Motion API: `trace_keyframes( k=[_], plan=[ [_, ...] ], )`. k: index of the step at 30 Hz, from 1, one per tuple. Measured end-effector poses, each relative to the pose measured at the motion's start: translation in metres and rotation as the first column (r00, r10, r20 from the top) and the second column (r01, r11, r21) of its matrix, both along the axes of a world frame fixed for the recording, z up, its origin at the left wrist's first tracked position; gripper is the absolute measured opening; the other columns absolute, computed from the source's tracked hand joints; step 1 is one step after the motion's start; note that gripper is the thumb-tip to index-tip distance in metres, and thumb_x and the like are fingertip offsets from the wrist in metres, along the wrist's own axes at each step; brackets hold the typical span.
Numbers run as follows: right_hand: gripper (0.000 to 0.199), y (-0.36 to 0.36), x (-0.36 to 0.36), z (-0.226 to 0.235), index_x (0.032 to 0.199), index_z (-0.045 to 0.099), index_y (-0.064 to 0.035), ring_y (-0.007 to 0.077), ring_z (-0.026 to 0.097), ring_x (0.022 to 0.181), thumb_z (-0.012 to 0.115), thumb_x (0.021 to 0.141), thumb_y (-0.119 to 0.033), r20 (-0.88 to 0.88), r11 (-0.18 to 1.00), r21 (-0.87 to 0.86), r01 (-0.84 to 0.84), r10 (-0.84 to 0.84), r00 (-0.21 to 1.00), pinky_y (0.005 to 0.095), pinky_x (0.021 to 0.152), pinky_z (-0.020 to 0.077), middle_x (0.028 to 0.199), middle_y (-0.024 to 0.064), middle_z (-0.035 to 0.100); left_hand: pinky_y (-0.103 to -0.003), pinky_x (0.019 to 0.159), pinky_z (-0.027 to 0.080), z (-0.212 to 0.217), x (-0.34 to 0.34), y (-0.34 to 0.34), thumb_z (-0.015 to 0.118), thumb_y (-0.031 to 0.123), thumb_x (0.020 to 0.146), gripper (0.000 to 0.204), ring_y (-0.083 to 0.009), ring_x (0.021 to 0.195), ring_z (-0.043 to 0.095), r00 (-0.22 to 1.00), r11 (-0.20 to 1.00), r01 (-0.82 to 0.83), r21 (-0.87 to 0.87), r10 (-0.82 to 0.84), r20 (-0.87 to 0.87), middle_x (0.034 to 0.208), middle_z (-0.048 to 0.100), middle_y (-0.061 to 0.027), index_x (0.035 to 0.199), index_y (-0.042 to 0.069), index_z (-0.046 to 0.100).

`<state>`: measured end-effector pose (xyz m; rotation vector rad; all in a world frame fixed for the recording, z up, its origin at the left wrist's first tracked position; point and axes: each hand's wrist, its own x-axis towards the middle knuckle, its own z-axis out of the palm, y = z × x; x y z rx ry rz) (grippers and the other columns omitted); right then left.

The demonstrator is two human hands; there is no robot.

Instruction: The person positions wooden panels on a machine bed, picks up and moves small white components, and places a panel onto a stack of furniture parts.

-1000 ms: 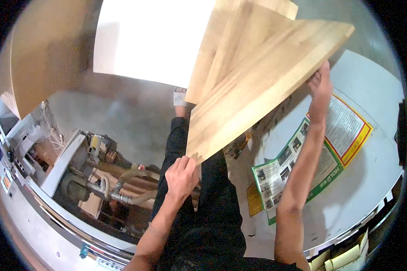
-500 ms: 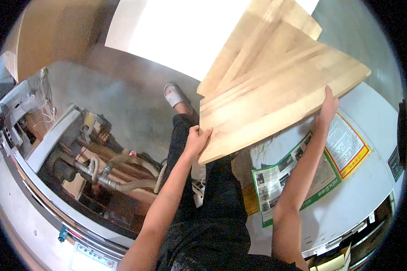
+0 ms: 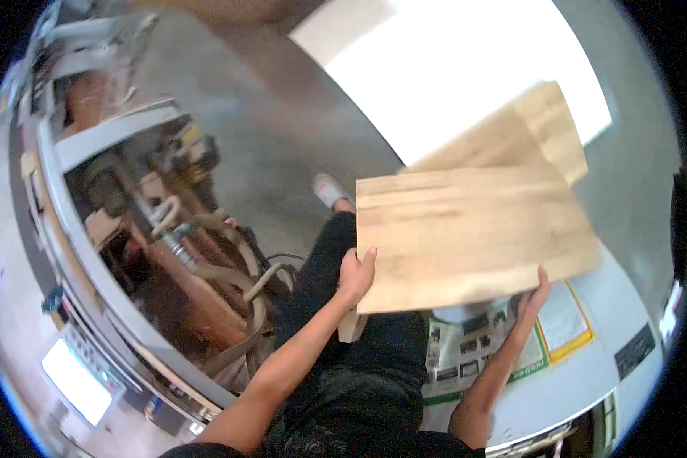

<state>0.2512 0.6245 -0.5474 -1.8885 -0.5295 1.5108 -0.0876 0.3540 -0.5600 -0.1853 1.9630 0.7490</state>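
Observation:
Both of my hands hold a rectangular wooden board (image 3: 473, 229) tilted in front of me. My left hand (image 3: 356, 275) grips its left edge near the lower corner, thumb on top. At the lower edge, right of the middle, my right hand (image 3: 533, 298) has its thumb over the face and its fingers underneath. Behind the held board lies another wooden board (image 3: 542, 126), partly hidden by it. That one rests on a bright white panel (image 3: 450, 61).
Hoses and pipes (image 3: 198, 244) fill an open machine frame at my left, with a lit screen (image 3: 79, 380) at its near end. To my right is a white surface (image 3: 572, 389) with a green-edged poster (image 3: 473, 347) and a yellow-edged sheet (image 3: 565, 324). Grey floor (image 3: 282, 114) lies ahead.
The held board has come nearer to me and turned, its right end swinging down toward me. Both hands keep their hold. My view has swung left, and the screen is now visible.

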Motion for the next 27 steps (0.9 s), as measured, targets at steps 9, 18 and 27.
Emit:
trace_keyframes(
  k=[9, 18, 27],
  plan=[
    [0.054, -0.092, -0.151, 0.111, 0.134, 0.052, 0.0024, 0.029, 0.059, 0.116, 0.063, 0.096, -0.033, -0.272, 0.954, -0.109, -0.279, 0.241, 0.931, 0.0448, 0.1, 0.0485, 0.13, 0.0165, 0.06, -0.042, 0.094, 0.05, 0.212, -0.118, -0.124, 0.063, 0.044, 0.097, 0.058, -0.0335, 0.109, 0.066, 0.921, 0.992, -0.075, -0.105, 0.029, -0.389, 0.115, 0.068, -0.0248, 0.122, -0.008, 0.059],
    [0.053, -0.128, -0.253, 0.281, 0.137, 0.051, 0.0022, 0.0266, 0.059, 0.116, 0.064, 0.097, -0.03, -0.534, 0.789, 0.082, -0.609, 0.55, 0.642, 0.0423, 0.101, 0.0485, 0.128, 0.0133, 0.062, -0.04, 0.094, 0.05, 0.405, -0.098, -0.257, 0.067, 0.042, 0.095, 0.055, -0.032, 0.108, 0.065, 0.698, 0.908, -0.406, 0.104, 0.382, -0.605, 0.117, 0.067, -0.0229, 0.122, -0.006, 0.06],
    [0.053, -0.197, -0.421, 0.391, 0.138, 0.05, 0.0019, 0.0284, 0.052, 0.126, 0.06, 0.089, -0.015, -0.574, 0.262, 0.446, -0.856, 0.817, -0.049, 0.0464, 0.11, 0.0396, 0.136, 0.0136, 0.056, -0.031, 0.067, 0.045, 0.427, -0.027, -0.39, 0.061, 0.037, 0.101, 0.039, -0.0092, 0.075, 0.05, 0.137, 0.456, -0.727, 0.513, 0.829, -0.542, 0.077, 0.056, 0.0006, 0.098, -0.002, 0.062]
  ],
)
